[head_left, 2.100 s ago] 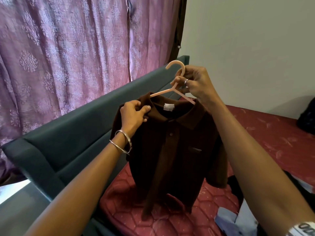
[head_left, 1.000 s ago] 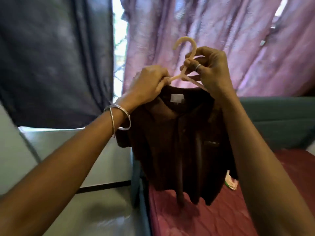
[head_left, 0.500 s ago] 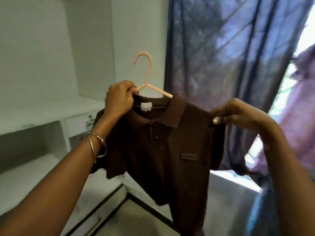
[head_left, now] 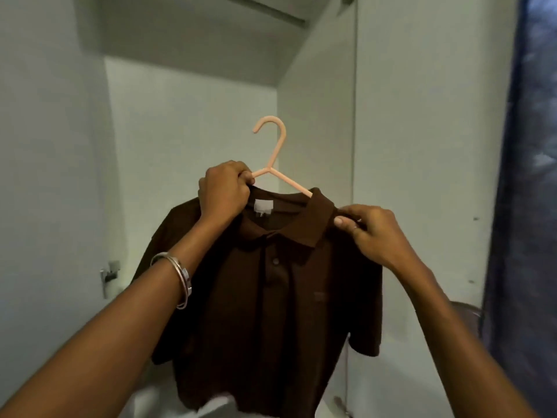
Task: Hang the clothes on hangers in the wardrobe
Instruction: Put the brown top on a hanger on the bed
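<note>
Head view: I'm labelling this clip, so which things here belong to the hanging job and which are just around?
Part of the job:
- brown polo shirt
- pink hanger
- left hand, gripping hanger and collar
- right hand, pinching the shirt's shoulder
- wardrobe rail

Just around:
- blue curtain
- metal latch
</note>
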`<state>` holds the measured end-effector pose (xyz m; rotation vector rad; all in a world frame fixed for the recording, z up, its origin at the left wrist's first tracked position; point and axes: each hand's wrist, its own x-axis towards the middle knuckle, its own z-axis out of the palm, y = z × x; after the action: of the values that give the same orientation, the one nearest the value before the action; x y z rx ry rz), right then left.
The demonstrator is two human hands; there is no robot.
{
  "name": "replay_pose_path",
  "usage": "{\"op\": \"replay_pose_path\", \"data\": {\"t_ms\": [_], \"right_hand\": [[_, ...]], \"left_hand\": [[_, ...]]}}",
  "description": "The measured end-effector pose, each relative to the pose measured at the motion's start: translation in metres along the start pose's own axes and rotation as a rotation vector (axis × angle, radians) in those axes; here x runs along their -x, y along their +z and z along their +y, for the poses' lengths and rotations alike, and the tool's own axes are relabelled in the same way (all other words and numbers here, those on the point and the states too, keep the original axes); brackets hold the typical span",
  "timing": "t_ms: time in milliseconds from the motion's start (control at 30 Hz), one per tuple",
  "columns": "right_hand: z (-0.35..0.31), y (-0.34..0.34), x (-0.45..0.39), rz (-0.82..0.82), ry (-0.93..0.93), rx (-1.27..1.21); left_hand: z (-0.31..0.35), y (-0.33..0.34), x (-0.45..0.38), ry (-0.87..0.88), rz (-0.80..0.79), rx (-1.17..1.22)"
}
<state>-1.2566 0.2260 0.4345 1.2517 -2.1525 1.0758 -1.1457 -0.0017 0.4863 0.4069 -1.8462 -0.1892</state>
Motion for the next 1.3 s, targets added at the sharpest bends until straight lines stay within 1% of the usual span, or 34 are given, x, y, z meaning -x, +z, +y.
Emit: {"op": "replay_pose_path", "data": {"t_ms": [67, 100, 200, 333, 367, 433, 467, 533, 567, 667, 700, 767, 867, 933, 1000, 1067, 1167, 1233, 1300], "right_hand": [[0.005, 0.017, -0.032, 0.01, -0.03, -0.088], [0.008, 0.024, -0.047, 0.001, -0.059, -0.088], [0.015, 0.053, -0.106, -0.042, -0.151, -0.002], [0.028, 0.071, -0.173, -0.106, -0.181, 0.035], [0.033, 0.075, -0.195, -0.078, -0.195, 0.116], [0.036, 0.083, -0.228, -0.012, -0.258, 0.426], [0.036, 0.089, -0.24, -0.007, -0.313, 0.511], [0.039, 0.105, -0.276, -0.008, -0.387, 0.56], [0.039, 0.114, -0.287, 0.025, -0.405, 0.629], [0.056, 0.135, -0.348, 0.239, -0.423, 0.748], [0.057, 0.136, -0.358, 0.248, -0.427, 0.746], [0.062, 0.139, -0.392, 0.343, -0.471, 0.709], [0.063, 0.132, -0.431, 0.411, -0.504, 0.714], [0.061, 0.125, -0.459, 0.463, -0.488, 0.72], [0.056, 0.116, -0.483, 0.476, -0.45, 0.758], [0.051, 0.106, -0.51, 0.448, -0.373, 0.772], [0.026, 0.077, -0.554, 0.513, -0.303, 0.735], [-0.001, 0.062, -0.583, 0.592, -0.301, 0.705], [-0.032, 0.053, -0.607, 0.651, -0.318, 0.732]], "left_hand": [[-0.027, 0.005, -0.024, -0.039, 0.04, -0.02], [-0.038, 0.009, -0.033, -0.054, 0.058, -0.023], [-0.066, 0.029, -0.071, -0.075, 0.107, -0.042], [-0.095, 0.065, -0.119, -0.081, 0.152, -0.059], [-0.101, 0.078, -0.136, -0.078, 0.171, -0.067], [-0.113, 0.098, -0.165, -0.088, 0.188, -0.09], [-0.118, 0.106, -0.178, -0.092, 0.198, -0.091], [-0.127, 0.128, -0.213, -0.097, 0.235, -0.109], [-0.13, 0.131, -0.223, -0.106, 0.239, -0.106], [-0.138, 0.155, -0.27, -0.083, 0.248, -0.116], [-0.138, 0.158, -0.28, -0.08, 0.236, -0.126], [-0.141, 0.167, -0.308, -0.059, 0.246, -0.125], [-0.143, 0.178, -0.339, -0.04, 0.246, -0.105], [-0.145, 0.183, -0.363, 0.009, 0.272, -0.159], [-0.15, 0.186, -0.381, 0.047, 0.289, -0.264], [-0.157, 0.189, -0.391, 0.075, 0.305, -0.317], [-0.17, 0.179, -0.408, 0.082, 0.368, -0.356], [-0.188, 0.17, -0.419, 0.084, 0.414, -0.379], [-0.2, 0.162, -0.43, 0.089, 0.428, -0.39]]}}
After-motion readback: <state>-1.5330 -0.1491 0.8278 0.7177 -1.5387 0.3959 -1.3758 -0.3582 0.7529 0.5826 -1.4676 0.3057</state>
